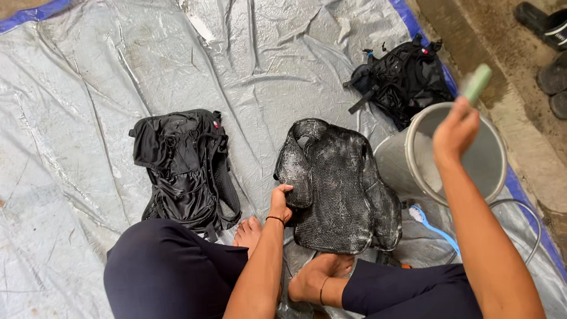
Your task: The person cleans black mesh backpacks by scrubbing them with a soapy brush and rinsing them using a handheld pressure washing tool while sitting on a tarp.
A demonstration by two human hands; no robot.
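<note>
Right hand (455,133) raised over grey bucket (458,155), fingers closed round a pale green bar (477,83). Left hand (281,204) gripping the edge of soapy black backpack (339,186), left of bucket. Second backpack (183,168) farther left; third (401,80) behind bucket.

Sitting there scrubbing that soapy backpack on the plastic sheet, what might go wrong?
1. The right hand lifts a pale green bar above the grey round bucket; if wet, it might slip and drop in.
2. The left hand pins only one edge of the soapy black mesh backpack, which may slide on the crinkled silver plastic sheet.
3. Suds could spread toward the black backpack lying on the left.
</note>
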